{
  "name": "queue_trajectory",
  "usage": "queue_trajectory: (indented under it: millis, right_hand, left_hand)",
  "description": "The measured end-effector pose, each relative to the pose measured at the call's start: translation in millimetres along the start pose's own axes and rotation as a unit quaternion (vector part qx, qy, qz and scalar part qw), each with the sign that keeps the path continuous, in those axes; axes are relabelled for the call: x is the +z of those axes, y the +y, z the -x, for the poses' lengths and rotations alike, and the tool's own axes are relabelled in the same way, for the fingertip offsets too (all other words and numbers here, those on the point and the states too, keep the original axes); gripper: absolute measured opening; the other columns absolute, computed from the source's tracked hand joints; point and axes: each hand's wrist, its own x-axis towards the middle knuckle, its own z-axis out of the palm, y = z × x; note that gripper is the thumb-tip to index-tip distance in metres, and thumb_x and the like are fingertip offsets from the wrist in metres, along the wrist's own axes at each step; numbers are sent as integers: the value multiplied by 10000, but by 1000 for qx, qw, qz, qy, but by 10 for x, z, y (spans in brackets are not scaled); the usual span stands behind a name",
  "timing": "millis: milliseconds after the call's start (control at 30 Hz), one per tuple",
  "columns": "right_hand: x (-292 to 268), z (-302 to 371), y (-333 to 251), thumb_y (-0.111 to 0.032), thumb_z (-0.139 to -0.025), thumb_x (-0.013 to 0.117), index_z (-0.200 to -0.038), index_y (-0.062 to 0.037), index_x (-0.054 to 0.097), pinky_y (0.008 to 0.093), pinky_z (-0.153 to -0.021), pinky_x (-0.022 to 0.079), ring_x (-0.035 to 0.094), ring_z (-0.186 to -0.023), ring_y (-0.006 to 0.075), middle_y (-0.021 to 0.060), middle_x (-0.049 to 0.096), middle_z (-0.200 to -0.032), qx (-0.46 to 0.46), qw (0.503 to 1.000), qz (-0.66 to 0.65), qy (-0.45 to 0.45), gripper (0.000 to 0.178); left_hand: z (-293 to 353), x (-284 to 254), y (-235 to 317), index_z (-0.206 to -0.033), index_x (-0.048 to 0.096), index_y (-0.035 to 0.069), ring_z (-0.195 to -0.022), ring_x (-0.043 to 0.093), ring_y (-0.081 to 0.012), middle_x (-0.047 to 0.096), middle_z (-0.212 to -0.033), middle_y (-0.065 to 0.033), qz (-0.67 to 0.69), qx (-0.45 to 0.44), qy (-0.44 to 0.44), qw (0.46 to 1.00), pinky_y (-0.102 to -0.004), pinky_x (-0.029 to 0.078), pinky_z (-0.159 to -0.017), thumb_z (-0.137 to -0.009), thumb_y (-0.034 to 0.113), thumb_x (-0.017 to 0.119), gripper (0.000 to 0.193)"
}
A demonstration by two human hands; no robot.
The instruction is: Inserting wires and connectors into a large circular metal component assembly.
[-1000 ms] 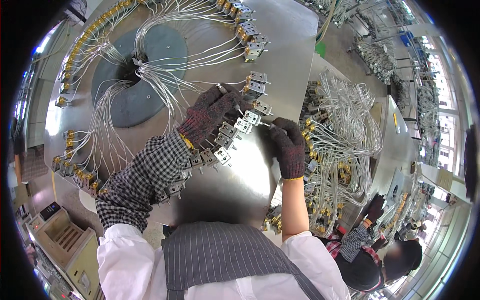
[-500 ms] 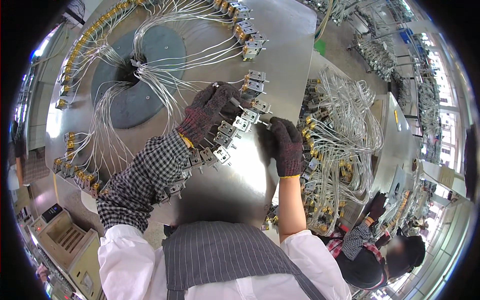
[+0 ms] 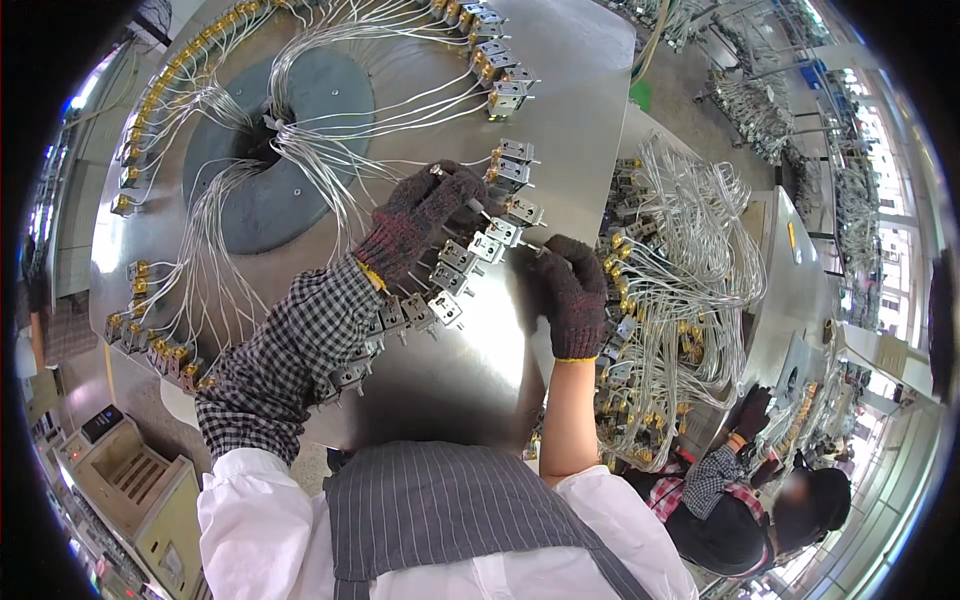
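In a dark knitted glove, my left hand (image 3: 425, 210) is closed round a slim metal tool (image 3: 477, 207), much like a small screwdriver. Its thin tip points at a row of small metal boxes with shafts, which look like thermostats. My right hand (image 3: 575, 295), gloved too, has its fingers pinched at the shaft of one thermostat (image 3: 503, 232) in that row. The glove hides part of the contact. Neighbouring thermostats (image 3: 457, 256) curve along the near edge of a round steel table (image 3: 440, 375). Thin silvery tubes run from the other units to the table's dark centre disc (image 3: 220, 215).
To the right, a big heap of silvery tubes (image 3: 690, 260) with brass-coloured ends lies on another bench. A co-worker (image 3: 720, 520) in a dark cap works at lower right. An open wooden box (image 3: 130, 480) stands at lower left.
My right forearm has swung slightly left at the elbow, and its hand has shifted very little. My left hand keeps its grip on the tool in nearly the same spot.
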Motion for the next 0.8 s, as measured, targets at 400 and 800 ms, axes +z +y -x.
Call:
queue_trajectory:
  millis: [400, 800]
  right_hand:
    - [15, 8, -119, -156, -824, 632, -1038, 13, 640, 281, -772, 492, 603, -863, 147, 77, 644, -958, 18, 998, 56, 3, 273]
    - [31, -31, -134, -136, -825, 632, -1092, 4, 619, 276, -762, 496, 601, -850, 149, 75, 640, -934, 58, 998, -6, -7, 302]
  left_hand:
    - [10, -40, 21, -1020, 587, 38, -919, 617, -152, 624, -953, -64, 54, -7, -26, 998, -306, 505, -823, -997, 301, 450, 297]
    - [24, 7, 93, -1014, 581, 15, -950, 568, -166, 603, -1004, -84, -19, 32, -41, 998, -307, 444, -873, -992, 281, 447, 298]
